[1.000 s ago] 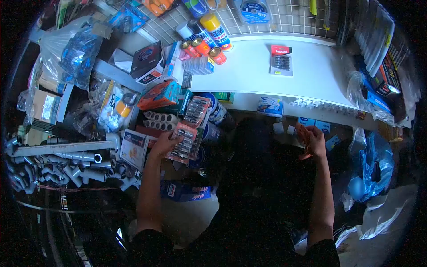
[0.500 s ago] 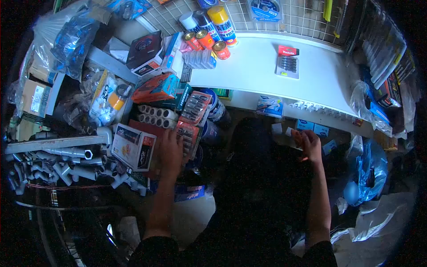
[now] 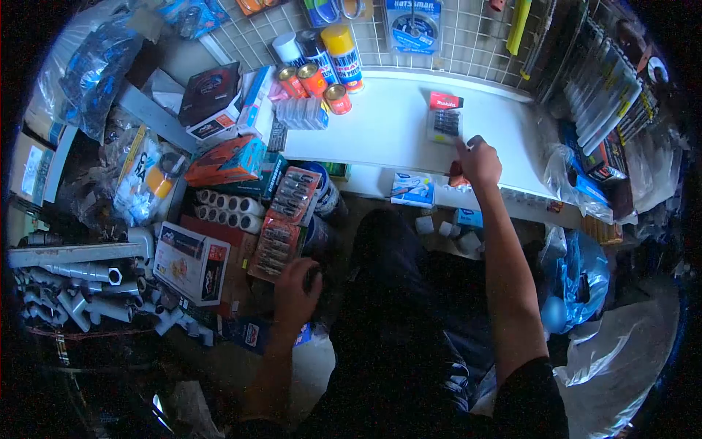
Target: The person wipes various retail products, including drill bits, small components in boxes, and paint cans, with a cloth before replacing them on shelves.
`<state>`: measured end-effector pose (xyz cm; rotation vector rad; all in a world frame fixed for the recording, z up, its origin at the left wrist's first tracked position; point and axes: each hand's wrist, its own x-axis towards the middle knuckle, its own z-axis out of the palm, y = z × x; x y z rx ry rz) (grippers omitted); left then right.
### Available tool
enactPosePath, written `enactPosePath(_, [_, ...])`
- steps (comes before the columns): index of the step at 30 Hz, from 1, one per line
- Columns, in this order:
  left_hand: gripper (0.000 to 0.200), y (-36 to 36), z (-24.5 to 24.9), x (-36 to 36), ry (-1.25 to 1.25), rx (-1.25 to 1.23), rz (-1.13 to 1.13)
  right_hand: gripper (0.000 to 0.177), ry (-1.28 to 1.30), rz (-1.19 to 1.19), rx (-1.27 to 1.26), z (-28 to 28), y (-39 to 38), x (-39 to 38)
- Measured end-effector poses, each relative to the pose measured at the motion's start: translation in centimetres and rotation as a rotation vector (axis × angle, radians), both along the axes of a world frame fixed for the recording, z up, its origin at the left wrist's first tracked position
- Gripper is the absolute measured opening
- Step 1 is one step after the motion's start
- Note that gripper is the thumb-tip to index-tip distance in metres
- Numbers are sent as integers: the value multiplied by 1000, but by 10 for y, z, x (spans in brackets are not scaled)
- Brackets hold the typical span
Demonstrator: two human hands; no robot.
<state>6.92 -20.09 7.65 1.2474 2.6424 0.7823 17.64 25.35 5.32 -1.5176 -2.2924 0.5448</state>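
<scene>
My right hand point(image 3: 480, 167) reaches over the front edge of the white shelf, its fingers closed around a small orange-red thing point(image 3: 458, 175) mostly hidden below them. Just beyond the fingertips lies a red-topped Makita blister pack point(image 3: 446, 117) of dark bits. Down at the left, my left hand point(image 3: 296, 294) hovers with loosely curled fingers, a dark gap between them, and nothing visible in it. It is nearest to the lower of two orange blister packs point(image 3: 276, 247), which lean by a box of white rolls point(image 3: 228, 210).
Spray cans point(image 3: 342, 58) and small orange tins point(image 3: 337, 99) stand on the shelf point(image 3: 365, 135). Grey pipe fittings point(image 3: 91, 300) and a white printed box point(image 3: 191, 262) are at left. A blue plastic bag point(image 3: 581, 274) hangs at right, below packaged goods point(image 3: 599, 102).
My right hand has moved up and forward from below the shelf to the Makita pack, carrying the orange-red thing. My left hand has come off the boxes, toward me. The view has shifted.
</scene>
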Motion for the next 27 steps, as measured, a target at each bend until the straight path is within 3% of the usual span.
enactPosePath(3, [27,2,0,17,-72,-48,3,80,-153,-19,-107,8,17,-23])
enactPosePath(6, [27,2,-11,24,-179,-12,-1,81,-189,-36,10,1,21,-38])
enactPosePath(9, [28,3,-22,24,-188,-23,-65,82,-196,5,-67,-7,36,-44])
enactPosePath(12, [29,8,-28,19,-174,-1,-95,73,-167,58,52,-18,40,-38])
enactPosePath(16, [30,22,-24,16,-120,83,-128,59,55,28,-49,-10,29,-13])
enactPosePath(19, [29,46,-1,15,-294,145,-133,54,311,141,-117,-29,28,18])
enactPosePath(20, [30,56,6,16,-438,218,-142,47,505,120,-553,18,-7,33])
enactPosePath(22, [31,78,13,18,-724,362,-163,31,842,160,-756,16,-43,58])
enactPosePath(23, [39,88,5,19,-834,457,-223,32,864,271,-689,7,-54,75])
enactPosePath(24, [42,103,6,25,-965,507,-190,32,860,189,-728,14,-80,87])
enactPosePath(25, [46,121,9,34,-1096,552,-154,31,857,217,-531,-3,-97,100])
enactPosePath(27, [52,150,7,55,-1467,582,-113,29,930,198,-720,30,-148,123])
